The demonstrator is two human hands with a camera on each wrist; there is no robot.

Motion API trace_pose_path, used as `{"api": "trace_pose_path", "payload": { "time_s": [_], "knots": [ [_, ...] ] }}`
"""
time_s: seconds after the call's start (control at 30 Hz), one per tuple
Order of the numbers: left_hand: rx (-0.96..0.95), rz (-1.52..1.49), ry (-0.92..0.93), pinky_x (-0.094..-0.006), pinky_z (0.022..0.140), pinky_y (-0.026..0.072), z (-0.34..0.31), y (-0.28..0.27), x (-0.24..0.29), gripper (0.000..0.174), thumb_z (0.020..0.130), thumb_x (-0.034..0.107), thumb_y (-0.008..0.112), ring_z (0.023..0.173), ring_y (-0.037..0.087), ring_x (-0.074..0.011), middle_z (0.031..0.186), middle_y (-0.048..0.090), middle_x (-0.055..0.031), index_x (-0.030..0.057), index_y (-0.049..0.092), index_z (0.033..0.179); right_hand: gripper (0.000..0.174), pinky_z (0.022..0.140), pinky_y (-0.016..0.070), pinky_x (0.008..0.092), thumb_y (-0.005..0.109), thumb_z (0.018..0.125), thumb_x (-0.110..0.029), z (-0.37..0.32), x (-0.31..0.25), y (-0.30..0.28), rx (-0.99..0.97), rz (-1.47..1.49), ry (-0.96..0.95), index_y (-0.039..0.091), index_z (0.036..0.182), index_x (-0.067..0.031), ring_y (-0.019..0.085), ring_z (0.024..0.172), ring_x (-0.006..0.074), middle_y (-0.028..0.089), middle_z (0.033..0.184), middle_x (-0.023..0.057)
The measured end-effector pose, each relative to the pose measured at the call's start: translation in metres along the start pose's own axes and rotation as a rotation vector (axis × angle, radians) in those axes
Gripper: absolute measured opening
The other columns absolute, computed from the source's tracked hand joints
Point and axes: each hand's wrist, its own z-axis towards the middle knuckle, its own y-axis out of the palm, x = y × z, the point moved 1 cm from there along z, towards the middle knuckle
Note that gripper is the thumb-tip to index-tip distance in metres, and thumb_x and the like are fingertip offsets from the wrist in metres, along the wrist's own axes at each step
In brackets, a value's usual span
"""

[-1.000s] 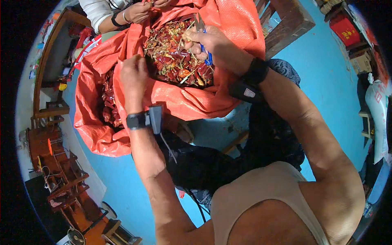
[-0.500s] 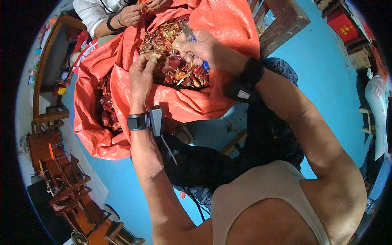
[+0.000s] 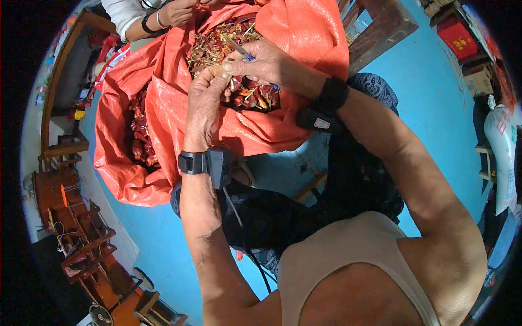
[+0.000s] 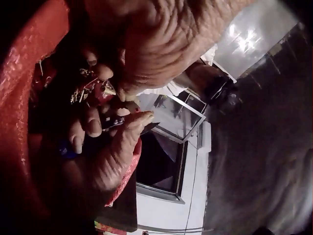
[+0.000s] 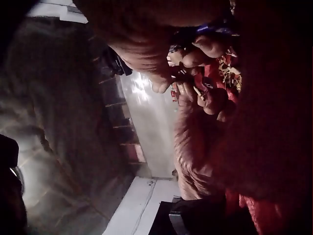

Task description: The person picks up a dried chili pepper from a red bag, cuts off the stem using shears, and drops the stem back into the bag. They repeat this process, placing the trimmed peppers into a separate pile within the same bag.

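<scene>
Red woven sacking point(image 3: 304, 32), mouth rolled open, fills the upper middle of the head view. Contents: red chillies point(image 3: 261, 99) mixed with pale stem bits point(image 3: 207, 53). Second opening farther left also shows red chillies; one sack or two, cannot tell.

Left hand point(image 3: 205, 100): above the near rim of the sacking. Grip narrow, thumb and fingers pinching a red chilli piece point(image 4: 102, 91) with a pale end, clearest in the left wrist view.

Right hand point(image 3: 261, 65): just beside the left, over the chillies. Grip curled round blue-handled scissors point(image 3: 241, 50), blade pointing up and to the left in the head view. Blade spread: cannot tell. Thumb tip meets the left fingertips.

Surroundings: another person's hand point(image 3: 179, 12) near the far rim, with white sleeve point(image 3: 120, 19). Wooden frame point(image 3: 389, 32) right of the sacking. Blue floor point(image 3: 435, 108) below
</scene>
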Motion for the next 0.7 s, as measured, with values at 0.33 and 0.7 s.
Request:
{"api": "trace_pose_path", "payload": {
  "time_s": [0.33, 0.7],
  "knots": [
    [0.099, -0.213, -0.012, -0.018, 0.051, 0.0426, 0.006, 0.0, -0.007, 0.012, 0.084, 0.01, 0.058, 0.056, 0.049, -0.0064, 0.073, 0.056, 0.0004, 0.004, 0.058, 0.095, 0.018, 0.043, 0.0307, 0.0185, 0.058, 0.086, -0.021, 0.0, -0.003, -0.006, 0.242, 0.091, -0.039, 0.056, 0.079, -0.0041, 0.04, 0.05, 0.0021, 0.045, 0.058, -0.0044],
    [0.014, -0.228, 0.041, -0.0228, 0.062, 0.049, -0.004, 0.005, -0.002, 0.02, 0.085, 0.01, 0.056, 0.069, 0.057, -0.0111, 0.083, 0.06, -0.0038, 0.0023, 0.055, 0.103, 0.021, 0.046, 0.041, 0.026, 0.062, 0.079, -0.019, 0.003, 0.018, 0.003, 0.11, -0.025, -0.187, 0.057, 0.068, -0.0028, 0.053, 0.05, 0.0111, 0.059, 0.058, 0.0052]
  ]
}}
